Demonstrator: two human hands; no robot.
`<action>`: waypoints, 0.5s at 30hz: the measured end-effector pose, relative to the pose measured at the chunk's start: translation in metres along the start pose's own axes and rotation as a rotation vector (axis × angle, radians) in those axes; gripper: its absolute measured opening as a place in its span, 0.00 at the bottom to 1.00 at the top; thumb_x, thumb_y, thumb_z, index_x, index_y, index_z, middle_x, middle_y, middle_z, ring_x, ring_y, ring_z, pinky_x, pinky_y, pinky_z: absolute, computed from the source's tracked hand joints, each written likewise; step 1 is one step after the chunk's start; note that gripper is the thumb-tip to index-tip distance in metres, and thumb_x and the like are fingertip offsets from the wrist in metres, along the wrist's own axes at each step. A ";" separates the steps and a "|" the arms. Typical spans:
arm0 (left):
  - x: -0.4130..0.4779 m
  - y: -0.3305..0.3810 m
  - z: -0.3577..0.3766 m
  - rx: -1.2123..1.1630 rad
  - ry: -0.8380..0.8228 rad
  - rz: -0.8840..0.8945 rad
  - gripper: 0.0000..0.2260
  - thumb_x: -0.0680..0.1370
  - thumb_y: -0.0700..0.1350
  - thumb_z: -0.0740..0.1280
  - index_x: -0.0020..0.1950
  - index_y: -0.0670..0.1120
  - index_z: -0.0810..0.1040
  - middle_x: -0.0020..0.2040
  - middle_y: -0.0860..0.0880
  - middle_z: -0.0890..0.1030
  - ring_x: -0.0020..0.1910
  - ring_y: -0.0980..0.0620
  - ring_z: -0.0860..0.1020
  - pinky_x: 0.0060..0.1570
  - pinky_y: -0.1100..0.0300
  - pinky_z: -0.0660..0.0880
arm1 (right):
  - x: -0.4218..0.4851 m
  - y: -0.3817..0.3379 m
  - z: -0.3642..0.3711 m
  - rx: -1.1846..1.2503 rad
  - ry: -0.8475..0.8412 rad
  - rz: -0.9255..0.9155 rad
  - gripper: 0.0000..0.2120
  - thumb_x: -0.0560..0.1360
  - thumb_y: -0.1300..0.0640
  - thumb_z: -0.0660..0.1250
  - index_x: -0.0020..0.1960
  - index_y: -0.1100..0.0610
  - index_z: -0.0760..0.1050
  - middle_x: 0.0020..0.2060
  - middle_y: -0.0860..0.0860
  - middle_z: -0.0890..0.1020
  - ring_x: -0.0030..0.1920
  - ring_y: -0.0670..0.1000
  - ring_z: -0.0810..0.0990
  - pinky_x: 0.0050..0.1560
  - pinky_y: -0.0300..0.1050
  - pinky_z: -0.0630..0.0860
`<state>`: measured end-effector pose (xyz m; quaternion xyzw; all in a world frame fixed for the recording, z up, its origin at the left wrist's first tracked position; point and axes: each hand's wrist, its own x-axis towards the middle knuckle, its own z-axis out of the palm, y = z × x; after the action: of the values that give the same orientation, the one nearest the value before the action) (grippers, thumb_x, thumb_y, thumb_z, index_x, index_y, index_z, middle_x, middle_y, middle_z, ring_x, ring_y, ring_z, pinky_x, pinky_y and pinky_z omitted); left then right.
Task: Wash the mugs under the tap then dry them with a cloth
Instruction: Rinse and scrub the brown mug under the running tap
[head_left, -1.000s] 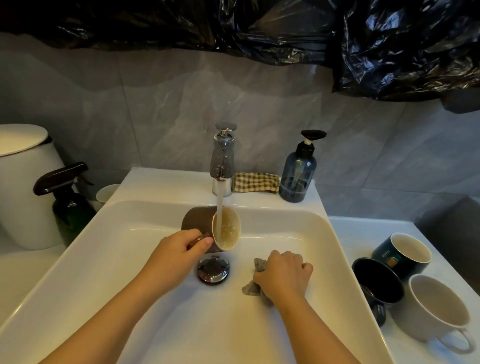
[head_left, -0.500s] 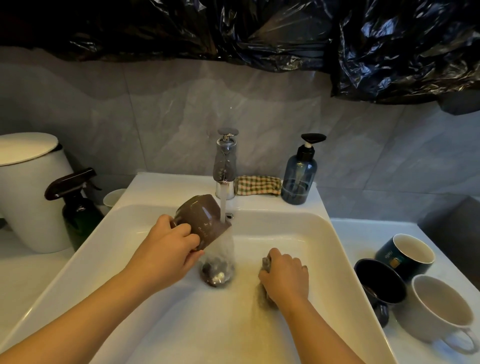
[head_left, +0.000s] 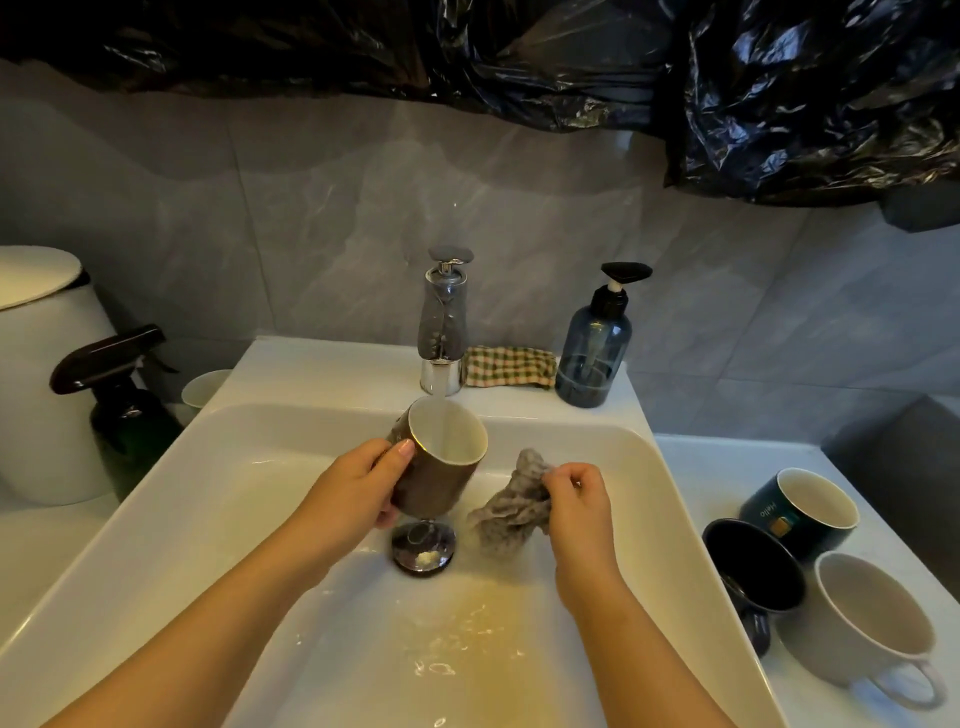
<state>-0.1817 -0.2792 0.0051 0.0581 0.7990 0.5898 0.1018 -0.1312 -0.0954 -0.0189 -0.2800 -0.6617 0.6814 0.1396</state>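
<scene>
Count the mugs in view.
4: brown mug in the left hand; teal mug, black mug, white mug on the right counter. A pale cup far left may be a fifth.

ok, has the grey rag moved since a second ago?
Yes. The grey rag is up off the sink floor. The right hand now pinches it dangling, right of the drain plug, instead of pressing it flat.

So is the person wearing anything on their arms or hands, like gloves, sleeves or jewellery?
No. The left hand and right hand are bare, with no gloves, rings or bracelets showing. The left forearm and right forearm are uncovered down to the frame's lower edge, with no sleeve or watch in sight. The left thumbnail looks short and unpainted.
</scene>
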 end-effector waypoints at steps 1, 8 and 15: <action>0.002 0.001 0.004 -0.078 -0.008 -0.038 0.17 0.81 0.49 0.57 0.35 0.43 0.68 0.29 0.47 0.69 0.31 0.48 0.71 0.39 0.53 0.73 | 0.001 -0.001 0.001 0.019 -0.001 -0.025 0.05 0.79 0.58 0.60 0.44 0.55 0.70 0.46 0.47 0.76 0.45 0.44 0.75 0.42 0.38 0.74; 0.008 -0.002 0.017 -0.314 0.002 -0.205 0.21 0.81 0.56 0.52 0.33 0.45 0.62 0.21 0.49 0.66 0.23 0.47 0.73 0.23 0.61 0.71 | -0.004 -0.001 0.006 -0.101 0.182 -0.273 0.07 0.75 0.53 0.66 0.40 0.54 0.72 0.41 0.49 0.75 0.43 0.48 0.75 0.42 0.35 0.73; 0.007 -0.004 0.021 -0.406 -0.030 -0.306 0.22 0.81 0.57 0.52 0.33 0.45 0.61 0.20 0.49 0.65 0.23 0.48 0.69 0.22 0.63 0.69 | -0.016 -0.017 0.040 -0.632 0.103 -0.659 0.09 0.74 0.49 0.66 0.38 0.51 0.71 0.35 0.43 0.73 0.43 0.47 0.70 0.44 0.43 0.64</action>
<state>-0.1834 -0.2597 -0.0050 -0.0765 0.6621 0.7150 0.2111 -0.1444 -0.1355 -0.0001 -0.1167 -0.8830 0.3508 0.2893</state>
